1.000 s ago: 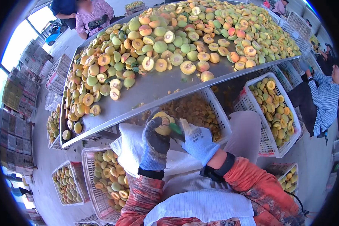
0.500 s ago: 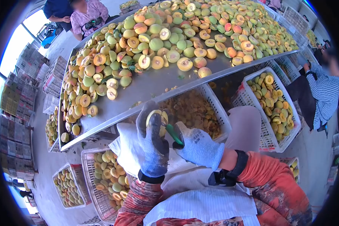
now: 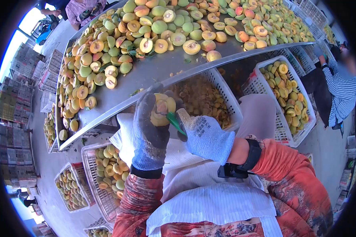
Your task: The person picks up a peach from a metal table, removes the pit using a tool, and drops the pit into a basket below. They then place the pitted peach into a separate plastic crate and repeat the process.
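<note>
My left hand (image 3: 149, 134), in a blue and grey coated glove, is closed around a halved yellow-fleshed peach (image 3: 163, 107), its cut face turned up toward me. In my right hand (image 3: 207, 135), gloved the same way, is a small tool with a green handle (image 3: 175, 123). The handle's far end reaches the lower right of the peach; its working tip is hidden there. Both hands are over my lap, just in front of the metal table's edge (image 3: 118, 112). Beneath that edge, a white crate (image 3: 228, 93) holds brownish fruit scraps.
Halved peaches (image 3: 158, 27) are heaped across the metal table. Peach-filled crates stand at my right (image 3: 292, 138) and left (image 3: 91, 170), with another crate (image 3: 80, 168) farther left. A person in a checked shirt (image 3: 340, 91) sits at right; another in a patterned top (image 3: 77, 12) is across the table.
The peach has turned so more of its cut face shows. My left hand has shifted slightly left and nearer the camera, and the green-handled tool has come against the fruit's lower right. The view has shifted slightly.
</note>
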Motion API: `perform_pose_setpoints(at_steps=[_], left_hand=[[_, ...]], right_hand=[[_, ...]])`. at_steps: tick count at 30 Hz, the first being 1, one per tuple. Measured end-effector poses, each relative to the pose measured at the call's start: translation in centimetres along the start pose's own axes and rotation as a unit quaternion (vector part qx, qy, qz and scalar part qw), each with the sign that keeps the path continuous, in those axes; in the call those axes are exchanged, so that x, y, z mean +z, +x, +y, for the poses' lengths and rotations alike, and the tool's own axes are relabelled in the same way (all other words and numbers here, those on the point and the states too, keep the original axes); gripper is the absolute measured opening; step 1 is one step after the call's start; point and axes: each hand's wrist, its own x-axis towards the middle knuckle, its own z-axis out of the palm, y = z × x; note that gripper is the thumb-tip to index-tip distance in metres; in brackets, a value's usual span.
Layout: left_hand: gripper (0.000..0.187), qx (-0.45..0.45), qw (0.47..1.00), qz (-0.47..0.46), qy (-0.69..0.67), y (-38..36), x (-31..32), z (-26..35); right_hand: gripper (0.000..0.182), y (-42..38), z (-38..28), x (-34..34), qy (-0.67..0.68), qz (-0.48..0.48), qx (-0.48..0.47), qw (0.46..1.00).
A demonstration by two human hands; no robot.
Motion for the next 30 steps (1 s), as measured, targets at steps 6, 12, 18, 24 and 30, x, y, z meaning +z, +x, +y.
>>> perform_pose_setpoints(at_steps=[6, 12, 18, 24, 30], left_hand=[[0.039, -0.027, 0.994, 0.031, -0.106, -1.1, 1.0, -0.4], [0.035, -0.008, 0.989, 0.060, -0.132, -0.9, 2.1, -0.6], [0.037, -0.061, 0.959, -0.215, -0.175, 2.5, -2.7, -4.5], [0.029, -0.072, 0.996, 0.038, -0.043, 1.7, 1.4, 0.6], [0.036, -0.046, 0.990, 0.106, -0.079, 1.1, 2.5, -0.7]], right_hand=[[0.054, -0.3, 0.0, 0.7, 0.013, -0.013, -0.040, 0.999], [0.057, 0.3, 1.1, 1.6, 0.152, 0.007, -0.031, 0.988], [0.050, 0.6, 1.4, 1.2, 0.186, -0.012, -0.015, 0.982], [0.037, 2.9, 2.4, -2.7, 0.388, -0.192, 0.109, 0.895], [0.044, 1.1, 2.4, -0.7, 0.046, -0.005, 0.035, 0.998]])
